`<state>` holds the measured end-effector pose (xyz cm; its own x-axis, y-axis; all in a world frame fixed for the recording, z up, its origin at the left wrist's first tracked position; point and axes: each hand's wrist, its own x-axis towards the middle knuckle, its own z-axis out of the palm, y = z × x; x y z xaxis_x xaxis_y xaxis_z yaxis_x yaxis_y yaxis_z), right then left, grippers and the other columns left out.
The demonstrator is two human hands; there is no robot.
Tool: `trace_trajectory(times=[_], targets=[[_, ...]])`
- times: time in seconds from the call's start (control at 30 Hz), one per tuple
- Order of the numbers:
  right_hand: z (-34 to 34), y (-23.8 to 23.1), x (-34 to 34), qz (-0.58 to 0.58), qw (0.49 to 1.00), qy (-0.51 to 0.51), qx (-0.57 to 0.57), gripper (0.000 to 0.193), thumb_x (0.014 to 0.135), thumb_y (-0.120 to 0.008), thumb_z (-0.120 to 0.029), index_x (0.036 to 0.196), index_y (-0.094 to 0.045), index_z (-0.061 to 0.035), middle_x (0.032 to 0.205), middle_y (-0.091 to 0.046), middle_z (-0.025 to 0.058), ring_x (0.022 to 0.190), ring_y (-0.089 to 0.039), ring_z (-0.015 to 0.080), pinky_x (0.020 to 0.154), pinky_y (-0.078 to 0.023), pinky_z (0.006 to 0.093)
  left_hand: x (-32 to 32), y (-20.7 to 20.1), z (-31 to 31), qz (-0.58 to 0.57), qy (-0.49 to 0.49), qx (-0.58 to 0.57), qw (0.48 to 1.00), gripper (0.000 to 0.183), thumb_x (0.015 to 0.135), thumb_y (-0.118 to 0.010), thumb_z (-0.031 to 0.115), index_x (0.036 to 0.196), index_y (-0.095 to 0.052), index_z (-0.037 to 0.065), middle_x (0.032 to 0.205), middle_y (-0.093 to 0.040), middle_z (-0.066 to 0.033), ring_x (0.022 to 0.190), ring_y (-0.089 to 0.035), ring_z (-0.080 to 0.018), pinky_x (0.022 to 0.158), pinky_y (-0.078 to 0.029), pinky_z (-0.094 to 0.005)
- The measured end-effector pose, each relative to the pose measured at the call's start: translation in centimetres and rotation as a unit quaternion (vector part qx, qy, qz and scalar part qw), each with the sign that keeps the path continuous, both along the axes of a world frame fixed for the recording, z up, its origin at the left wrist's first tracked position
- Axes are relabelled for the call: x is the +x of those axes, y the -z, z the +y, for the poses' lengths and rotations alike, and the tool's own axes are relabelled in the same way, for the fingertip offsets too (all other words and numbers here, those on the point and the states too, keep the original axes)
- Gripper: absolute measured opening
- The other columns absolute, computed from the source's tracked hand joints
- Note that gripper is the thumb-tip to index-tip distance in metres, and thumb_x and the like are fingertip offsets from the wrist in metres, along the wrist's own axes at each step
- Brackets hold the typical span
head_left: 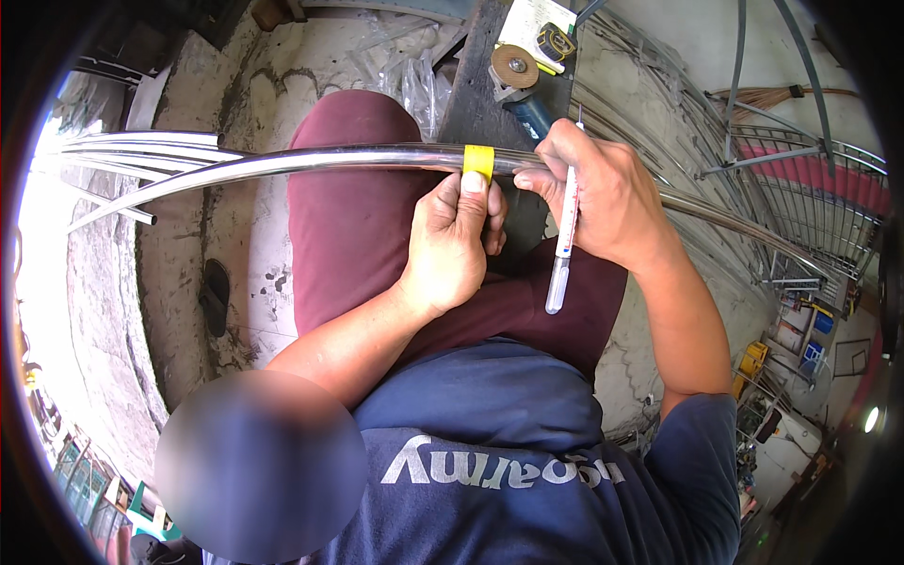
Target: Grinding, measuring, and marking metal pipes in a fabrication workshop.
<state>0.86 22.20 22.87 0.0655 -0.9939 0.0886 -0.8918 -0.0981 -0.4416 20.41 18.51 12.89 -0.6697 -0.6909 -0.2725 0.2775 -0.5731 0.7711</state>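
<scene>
A long shiny metal pipe runs from left to right across my lap, over the dark red trousers. Wrapped around its middle is a yellow strip, which may be tape. My left hand pinches the strip against the pipe, thumb on top and fingers curled below. Just to the right, my right hand grips a white pen with red markings and a clear end that points down toward me. That hand's thumb and fingers are close against the pipe; whether the pen tip touches anything cannot be seen.
Ahead, a dark board bears an angle grinder with a brown disc, a tape measure and paper. Several pipes stick out at left. Metal frames crowd the right. A dark sandal lies on the left.
</scene>
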Motion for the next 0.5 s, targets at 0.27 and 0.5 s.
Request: trace_trajectory(times=[0.27, 0.5], targets=[[-0.12, -0.23, 0.13, -0.024, 0.999, 0.017, 0.015, 0.034, 0.098, -0.089, -0.018, 0.098, -0.056, -0.0072, 0.072, -0.068, 0.0145, 0.07, -0.072, 0.046, 0.061, -0.053, 0.0541, 0.17, 0.36, -0.01, -0.007, 0.013, -0.005, 1.0, 0.043, 0.128, -0.044, 0.039, 0.102, -0.058, 0.007, 0.087, -0.058, -0.0032, 0.066, -0.054, -0.0117, 0.067, -0.053, -0.0309], [-0.14, -0.34, -0.02, -0.024, 0.999, 0.024, 0.036, 0.038, 0.098, -0.09, -0.021, 0.1, -0.056, -0.0064, 0.074, -0.067, 0.0155, 0.072, -0.071, 0.0463, 0.062, -0.052, 0.0541, -0.09, 0.07, 0.22, -0.011, -0.009, 0.002, 1.0, 0.043, 0.128, -0.044, 0.035, 0.098, -0.058, 0.007, 0.08, -0.057, -0.0017, 0.065, -0.053, -0.0099, 0.062, -0.049, -0.0283]])
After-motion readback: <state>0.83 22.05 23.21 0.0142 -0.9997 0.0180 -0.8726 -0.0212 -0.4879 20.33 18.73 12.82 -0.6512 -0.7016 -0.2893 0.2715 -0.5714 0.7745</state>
